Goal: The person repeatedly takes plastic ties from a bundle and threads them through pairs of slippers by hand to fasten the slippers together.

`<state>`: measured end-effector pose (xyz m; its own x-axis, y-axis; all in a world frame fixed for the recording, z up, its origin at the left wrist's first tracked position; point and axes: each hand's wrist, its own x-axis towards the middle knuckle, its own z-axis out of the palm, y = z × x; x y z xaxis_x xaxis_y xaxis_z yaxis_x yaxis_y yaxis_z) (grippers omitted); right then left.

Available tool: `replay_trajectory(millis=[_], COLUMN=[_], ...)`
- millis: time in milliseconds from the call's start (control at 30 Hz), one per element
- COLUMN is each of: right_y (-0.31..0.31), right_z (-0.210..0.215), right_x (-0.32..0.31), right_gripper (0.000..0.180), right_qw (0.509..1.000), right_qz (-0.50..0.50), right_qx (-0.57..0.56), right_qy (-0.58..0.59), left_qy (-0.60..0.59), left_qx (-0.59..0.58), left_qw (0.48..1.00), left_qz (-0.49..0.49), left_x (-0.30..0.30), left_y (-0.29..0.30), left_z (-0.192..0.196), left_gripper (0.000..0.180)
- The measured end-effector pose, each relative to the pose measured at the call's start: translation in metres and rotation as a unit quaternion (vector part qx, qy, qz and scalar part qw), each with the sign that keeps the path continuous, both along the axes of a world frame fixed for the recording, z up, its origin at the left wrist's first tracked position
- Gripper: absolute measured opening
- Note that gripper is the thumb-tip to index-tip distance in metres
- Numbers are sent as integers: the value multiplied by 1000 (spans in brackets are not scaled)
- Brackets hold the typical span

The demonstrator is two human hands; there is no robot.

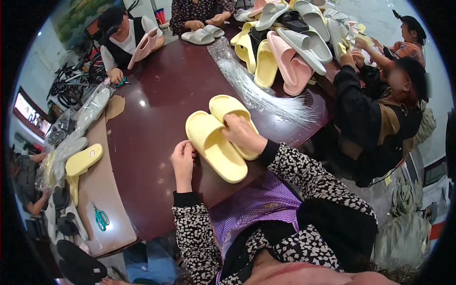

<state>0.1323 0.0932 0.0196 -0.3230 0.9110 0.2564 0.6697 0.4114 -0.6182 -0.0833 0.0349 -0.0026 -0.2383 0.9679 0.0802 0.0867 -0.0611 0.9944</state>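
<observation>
Right hand [243, 134] touches yellow slide slippers [223, 159] slanting far-left to near-right, left hand [182, 159] curled at their left, both grips unclear.

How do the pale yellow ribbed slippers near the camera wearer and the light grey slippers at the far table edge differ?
The pale yellow ribbed slippers are nearer and look larger; the light grey slippers look smaller. The wearer's right hand touches the yellow pair; another person's hands are near the grey pair. Both pairs lie on the dark red table.
</observation>
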Motion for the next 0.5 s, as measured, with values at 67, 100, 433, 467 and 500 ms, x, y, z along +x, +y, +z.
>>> replay_trajectory(millis=[67,100,433,467,500], right_y=[5,9,127,148,169], right_z=[1,2,195,219,240], right_x=[6,9,181,235,284], right_gripper=[17,13,9,10,15], right_qw=[999,999,872,862,843], right_qz=[-16,-22,-107,-189,-271], right_qx=[33,48,396,369,339], right_qy=[-4,-5,-265,-292,-317], left_qy=[-16,-22,-62,-67,-80], left_qx=[-18,-18,-17,-17,-3], left_qw=[1000,1000,997,997,997], left_qz=[4,11,36,20,1], left_x=[0,-3,-15,-6,3], left_y=[1,2,3,9,16], left_z=[1,1,-19,-19,-19], left_gripper=[17,16,13,13,13])
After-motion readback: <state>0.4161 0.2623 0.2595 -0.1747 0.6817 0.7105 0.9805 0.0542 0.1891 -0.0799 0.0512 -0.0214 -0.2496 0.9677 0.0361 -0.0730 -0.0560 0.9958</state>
